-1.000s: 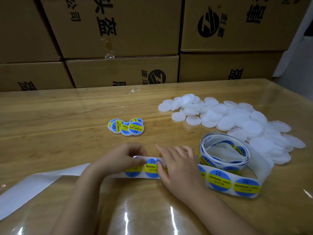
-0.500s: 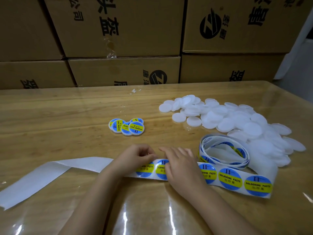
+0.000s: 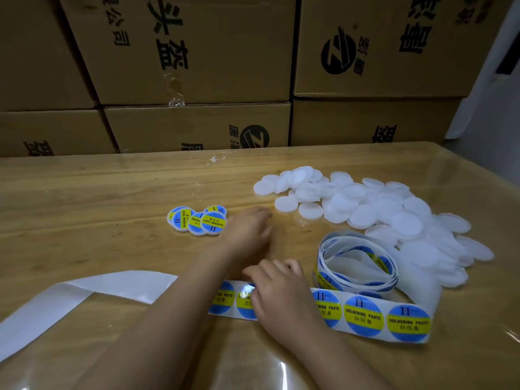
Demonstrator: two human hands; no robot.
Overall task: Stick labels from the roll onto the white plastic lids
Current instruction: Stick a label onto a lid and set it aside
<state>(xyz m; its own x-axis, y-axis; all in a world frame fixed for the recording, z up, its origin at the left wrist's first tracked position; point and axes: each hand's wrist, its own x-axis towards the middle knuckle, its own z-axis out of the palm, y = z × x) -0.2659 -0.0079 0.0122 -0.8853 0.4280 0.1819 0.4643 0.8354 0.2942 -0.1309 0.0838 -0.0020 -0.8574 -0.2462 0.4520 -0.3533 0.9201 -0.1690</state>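
Here the white paper strip of round blue-and-yellow labels (image 3: 365, 316) lay flat at the table's near edge, five labels showing, three fully. The right hand (image 3: 281, 294) pressed open-fingered on it. The left hand (image 3: 249, 229) hovered loosely curled, grasping nothing visible, between four labelled lids (image 3: 197, 220) and the uncountable heap of white plastic lids (image 3: 380, 209).

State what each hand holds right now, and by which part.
The right hand presses its fingers on the label strip, over its left labels. The left hand, past the strip, is blurred; what it holds cannot be told.
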